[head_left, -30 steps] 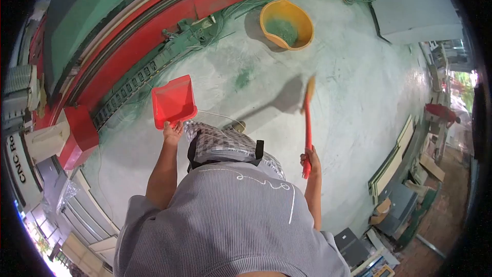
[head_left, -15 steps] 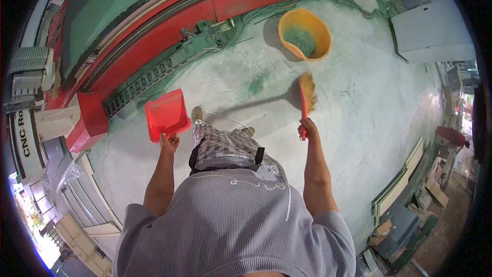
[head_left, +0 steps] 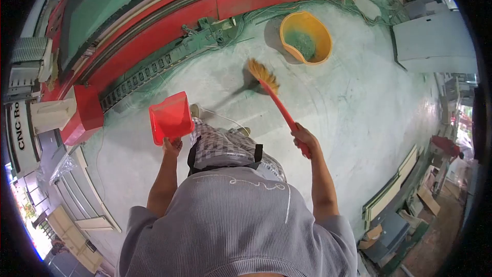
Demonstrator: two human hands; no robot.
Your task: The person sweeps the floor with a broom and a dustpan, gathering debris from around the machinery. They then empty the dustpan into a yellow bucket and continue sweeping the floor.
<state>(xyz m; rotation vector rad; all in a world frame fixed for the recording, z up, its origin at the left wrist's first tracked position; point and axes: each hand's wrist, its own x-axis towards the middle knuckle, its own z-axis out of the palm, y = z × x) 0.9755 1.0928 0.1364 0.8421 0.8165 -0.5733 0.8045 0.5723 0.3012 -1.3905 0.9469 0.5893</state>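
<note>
A red dustpan is gripped at its near edge by my left hand, out in front of my left leg. My right hand is wrapped round the red handle of a hand broom, whose straw-coloured bristles point forward and left over the floor. Green powder dusts the pale floor around the bristles. Ahead of the broom stands a yellow bucket with green powder and scraps inside.
Along the front left runs a large red and green machine with a cable chain at its base. A grey cabinet stands front right. Boards and scrap lie along the right; panels lie at the left.
The broom has swung left, its bristles now nearer the machine and left of the bucket. My right hand has turned with it. The dustpan has shifted only slightly.
</note>
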